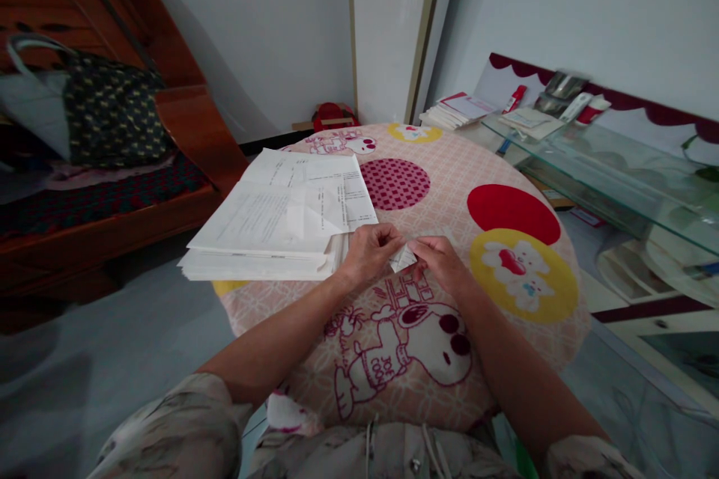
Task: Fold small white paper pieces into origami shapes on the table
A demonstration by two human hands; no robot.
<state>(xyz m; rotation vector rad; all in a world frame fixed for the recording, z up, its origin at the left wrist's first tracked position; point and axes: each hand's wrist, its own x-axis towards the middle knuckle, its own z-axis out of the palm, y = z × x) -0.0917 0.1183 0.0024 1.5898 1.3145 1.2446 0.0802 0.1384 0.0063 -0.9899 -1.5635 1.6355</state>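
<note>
My left hand (368,251) and my right hand (441,258) meet over a round table covered with a pink cartoon-print cloth (505,165). Both pinch a small folded piece of white paper (403,258) held between them just above the cloth. To the left of my left hand lies a stack of white printed sheets (281,221), reaching over the table's left edge.
A wooden bench with a dark patterned bag (112,112) stands at the left. A glass shelf unit (618,172) with booklets and a metal container runs along the right wall. A white cabinet (390,30) stands behind the table. Grey floor shows at lower left.
</note>
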